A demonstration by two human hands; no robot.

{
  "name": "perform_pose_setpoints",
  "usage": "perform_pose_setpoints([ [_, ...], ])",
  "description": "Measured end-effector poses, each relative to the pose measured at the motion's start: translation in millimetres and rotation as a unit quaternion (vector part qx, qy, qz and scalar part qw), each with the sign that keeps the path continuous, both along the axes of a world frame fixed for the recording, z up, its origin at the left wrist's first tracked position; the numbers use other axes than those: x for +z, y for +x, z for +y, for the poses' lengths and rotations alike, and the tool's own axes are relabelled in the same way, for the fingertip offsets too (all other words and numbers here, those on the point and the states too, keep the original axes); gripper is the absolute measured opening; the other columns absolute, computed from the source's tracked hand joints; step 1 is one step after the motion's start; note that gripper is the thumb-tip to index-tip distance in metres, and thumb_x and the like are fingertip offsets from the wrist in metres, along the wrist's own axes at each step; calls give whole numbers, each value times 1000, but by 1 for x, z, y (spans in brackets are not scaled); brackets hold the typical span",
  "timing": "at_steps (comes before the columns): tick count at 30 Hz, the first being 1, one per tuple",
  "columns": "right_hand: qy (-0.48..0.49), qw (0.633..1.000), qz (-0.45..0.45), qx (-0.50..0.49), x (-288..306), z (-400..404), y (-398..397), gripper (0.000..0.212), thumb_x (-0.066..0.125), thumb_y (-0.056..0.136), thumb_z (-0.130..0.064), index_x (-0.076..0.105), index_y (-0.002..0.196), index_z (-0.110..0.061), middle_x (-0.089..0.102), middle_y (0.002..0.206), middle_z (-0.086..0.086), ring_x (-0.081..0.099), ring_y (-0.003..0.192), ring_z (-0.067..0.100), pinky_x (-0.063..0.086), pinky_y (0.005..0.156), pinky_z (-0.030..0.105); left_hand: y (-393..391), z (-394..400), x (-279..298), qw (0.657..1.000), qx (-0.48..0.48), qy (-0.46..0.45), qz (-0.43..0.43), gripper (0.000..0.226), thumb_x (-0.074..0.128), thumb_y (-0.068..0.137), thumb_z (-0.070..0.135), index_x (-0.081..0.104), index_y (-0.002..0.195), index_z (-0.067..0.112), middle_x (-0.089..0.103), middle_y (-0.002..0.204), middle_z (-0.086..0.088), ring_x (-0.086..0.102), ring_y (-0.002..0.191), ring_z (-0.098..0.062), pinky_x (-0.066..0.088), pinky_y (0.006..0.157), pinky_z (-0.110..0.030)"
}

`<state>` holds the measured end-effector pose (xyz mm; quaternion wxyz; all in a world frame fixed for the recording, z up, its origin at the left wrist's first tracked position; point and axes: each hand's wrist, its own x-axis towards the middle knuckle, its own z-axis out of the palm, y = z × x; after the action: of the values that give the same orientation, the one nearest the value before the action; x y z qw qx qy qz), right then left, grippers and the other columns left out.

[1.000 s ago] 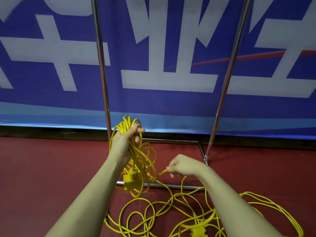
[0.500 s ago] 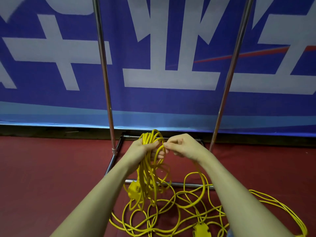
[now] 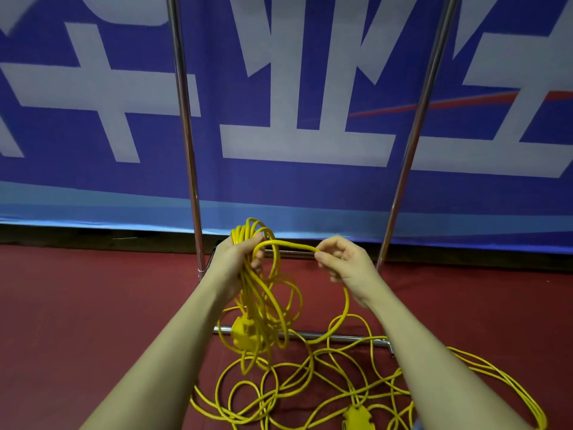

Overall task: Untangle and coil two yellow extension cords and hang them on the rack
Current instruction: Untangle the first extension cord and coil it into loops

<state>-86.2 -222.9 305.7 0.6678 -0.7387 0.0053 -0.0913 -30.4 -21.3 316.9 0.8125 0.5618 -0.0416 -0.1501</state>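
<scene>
My left hand point(image 3: 238, 259) grips the top of a bundle of yellow cord loops point(image 3: 263, 302) that hangs down to a yellow socket block point(image 3: 243, 335). My right hand point(image 3: 344, 260) pinches one strand of the same cord, stretched level between the two hands. From the right hand the strand drops into a loose tangle of yellow cord point(image 3: 310, 386) on the red floor. A second yellow socket block point(image 3: 356, 415) lies in that tangle near the bottom edge. The metal rack point(image 3: 186, 135) stands right behind my hands.
The rack's two chrome uprights point(image 3: 415, 135) rise out of the top of the frame; its base bars point(image 3: 350, 338) lie on the red floor under the cords. A blue banner point(image 3: 294, 72) with white lettering fills the wall behind. More cord loops point(image 3: 508, 386) spread at lower right.
My right hand rose from the floor tangle to my left hand, laid a loop onto the bundle, then drew away to the right with a strand. The view shifted slightly.
</scene>
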Motion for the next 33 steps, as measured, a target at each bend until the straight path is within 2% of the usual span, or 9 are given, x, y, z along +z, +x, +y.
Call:
perform_pose_setpoints([
  [5,-85,995,-54,19,15,5,5,18,68,82,1,67,74,-15,64,59,-10,55,58,0,42,63,13,-4,4,-2,997,-41,61,-10,9,53,96,8,57,94,0,68,64,-13,66,52,-18,52,48,-25],
  [11,-149,987,-50,25,21,14,10,11,74,77,-3,71,72,-13,61,57,-8,54,59,5,42,62,20,-13,9,0,991,-79,105,-19,15,53,95,7,59,83,3,66,60,-11,63,47,-16,52,47,-23],
  [17,-176,984,-32,18,20,13,11,4,75,77,-4,72,75,-7,64,64,3,57,65,12,44,64,24,-16,6,1,988,-126,92,4,14,54,95,9,63,92,-1,68,67,-14,63,49,-17,52,47,-24],
  [20,-169,985,-38,15,20,10,11,2,75,77,-5,74,78,-5,67,68,5,60,67,9,46,67,22,-19,2,3,982,-153,113,-9,13,61,90,12,65,93,0,69,68,-12,59,46,-14,50,46,-23],
  [23,-150,987,-48,20,22,8,9,3,74,77,-2,73,79,-5,67,68,1,60,63,0,46,65,14,-21,-2,3,979,-163,122,-20,8,65,85,8,64,90,2,66,66,-10,53,41,-13,46,41,-23],
  [25,-143,988,-46,21,20,7,9,5,74,78,-2,72,79,-6,66,67,-1,60,62,1,46,64,14,-20,-5,2,980,-155,119,-25,7,65,86,5,64,90,-1,66,66,-11,53,42,-13,45,41,-22],
  [27,-123,992,-25,19,16,5,8,7,73,79,-2,69,80,-8,65,62,-3,57,55,2,44,57,14,-20,-6,2,985,-134,109,-22,7,63,88,3,65,89,-4,67,66,-12,54,42,-12,44,41,-20],
  [30,-82,996,28,-1,10,0,6,8,68,85,-8,63,81,-13,59,58,-1,43,39,4,33,40,15,-18,-6,4,989,-102,106,-19,11,60,90,1,63,81,-5,66,58,-8,53,40,-11,43,41,-19],
  [33,-32,999,23,-25,11,-1,5,10,66,87,-11,63,79,-16,56,56,-4,36,40,2,27,40,16,-16,-2,5,992,-89,90,-3,11,60,90,4,64,83,-3,68,63,-9,59,45,-12,47,43,-20],
])
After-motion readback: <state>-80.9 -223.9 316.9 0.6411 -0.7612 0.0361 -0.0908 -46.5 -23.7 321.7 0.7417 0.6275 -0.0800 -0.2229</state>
